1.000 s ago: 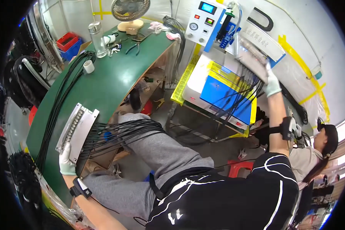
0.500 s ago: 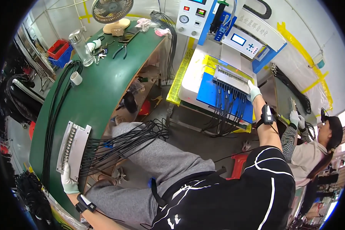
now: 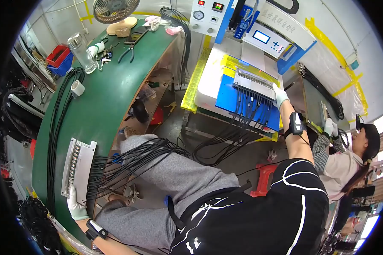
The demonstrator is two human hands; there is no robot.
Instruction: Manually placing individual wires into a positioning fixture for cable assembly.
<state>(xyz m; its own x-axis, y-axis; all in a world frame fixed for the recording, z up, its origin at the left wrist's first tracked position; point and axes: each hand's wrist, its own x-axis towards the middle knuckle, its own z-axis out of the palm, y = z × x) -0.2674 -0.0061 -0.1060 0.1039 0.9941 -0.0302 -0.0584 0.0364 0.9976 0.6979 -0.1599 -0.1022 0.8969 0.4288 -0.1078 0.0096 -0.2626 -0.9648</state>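
head view is showing the right hand [image 3: 280, 94] pinching the cabled rack [image 3: 254, 86], now lowered onto the blue plate [image 3: 228, 96] and so supported, the left hand [image 3: 76, 205] pinching a second rack [image 3: 86, 164] on the green table [image 3: 102, 108].

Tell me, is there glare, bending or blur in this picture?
Head view: pale sheen on the green tabletop; head view: tabletop edge curves, black fills the corners; head view: window at far right washed out nearly white; head view: gloved right hand shows no strong blur.
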